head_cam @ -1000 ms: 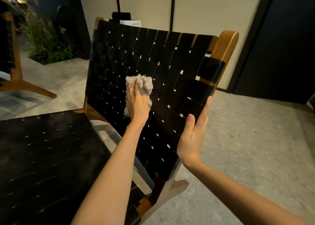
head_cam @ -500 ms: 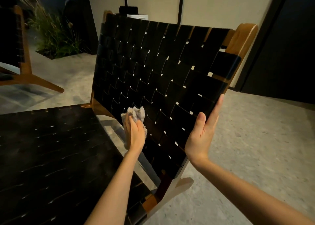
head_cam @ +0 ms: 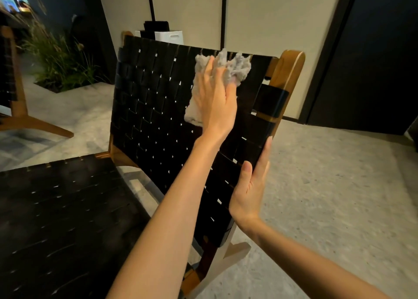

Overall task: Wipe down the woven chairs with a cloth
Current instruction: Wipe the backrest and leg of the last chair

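Note:
A chair with a black woven backrest (head_cam: pixel 153 99) and black woven seat (head_cam: pixel 56 208) in a wooden frame (head_cam: pixel 287 72) fills the middle and left of the view. My left hand (head_cam: pixel 214 99) presses a fluffy grey-white cloth (head_cam: pixel 237 69) flat against the upper right of the backrest, just under its top edge. The cloth bunches up past my fingertips and hangs below my palm. My right hand (head_cam: pixel 248 190) lies with straight fingers along the right edge of the backrest, lower down, thumb on the front face.
A second wooden-framed chair (head_cam: pixel 15 90) stands at the far left. Tall grass plants (head_cam: pixel 58 61) grow behind it. A white box (head_cam: pixel 169 37) sits behind the backrest by the beige wall. A dark door (head_cam: pixel 373 49) is at right. Speckled floor lies right of the chair.
My left hand has swept the cloth from the lower left of the backrest up to its upper right. My right hand has stayed on the right edge.

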Demonstrator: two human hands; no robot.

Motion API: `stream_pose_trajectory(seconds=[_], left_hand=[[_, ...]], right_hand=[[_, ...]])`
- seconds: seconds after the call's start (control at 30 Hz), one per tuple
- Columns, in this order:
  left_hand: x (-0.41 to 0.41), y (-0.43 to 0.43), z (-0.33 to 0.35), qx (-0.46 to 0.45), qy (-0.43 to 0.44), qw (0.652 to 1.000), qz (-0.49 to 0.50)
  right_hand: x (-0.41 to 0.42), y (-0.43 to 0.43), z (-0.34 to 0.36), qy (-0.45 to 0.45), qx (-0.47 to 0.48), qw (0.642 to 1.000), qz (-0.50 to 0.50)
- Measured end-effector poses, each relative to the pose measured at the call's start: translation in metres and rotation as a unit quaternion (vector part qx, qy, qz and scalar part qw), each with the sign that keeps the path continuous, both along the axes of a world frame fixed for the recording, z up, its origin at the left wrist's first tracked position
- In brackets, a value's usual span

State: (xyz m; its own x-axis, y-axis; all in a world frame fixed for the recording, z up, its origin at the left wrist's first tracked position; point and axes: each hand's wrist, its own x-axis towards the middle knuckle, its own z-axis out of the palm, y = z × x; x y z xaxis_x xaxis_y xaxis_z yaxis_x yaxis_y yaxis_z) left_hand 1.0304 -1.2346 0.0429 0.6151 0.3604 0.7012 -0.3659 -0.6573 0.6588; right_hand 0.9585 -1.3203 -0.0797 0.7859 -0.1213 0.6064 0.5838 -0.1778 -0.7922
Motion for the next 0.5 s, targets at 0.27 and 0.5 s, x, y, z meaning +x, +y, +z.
stream_pose_trajectory(seconds=[0.27, 0.5], left_hand=[[-0.072, -0.001, -0.101, -0.07, 0.087, 0.992, -0.058], [-0.141, 0.012, -0.149, -0.102, 0.246, 0.96, -0.088]], right_hand=[[-0.01, -0.011, 0.007, 0.047, -0.03, 0.997, 0.054], [-0.02, -0.045, 0.016, 0.043, -0.087, 0.986, 0.139]])
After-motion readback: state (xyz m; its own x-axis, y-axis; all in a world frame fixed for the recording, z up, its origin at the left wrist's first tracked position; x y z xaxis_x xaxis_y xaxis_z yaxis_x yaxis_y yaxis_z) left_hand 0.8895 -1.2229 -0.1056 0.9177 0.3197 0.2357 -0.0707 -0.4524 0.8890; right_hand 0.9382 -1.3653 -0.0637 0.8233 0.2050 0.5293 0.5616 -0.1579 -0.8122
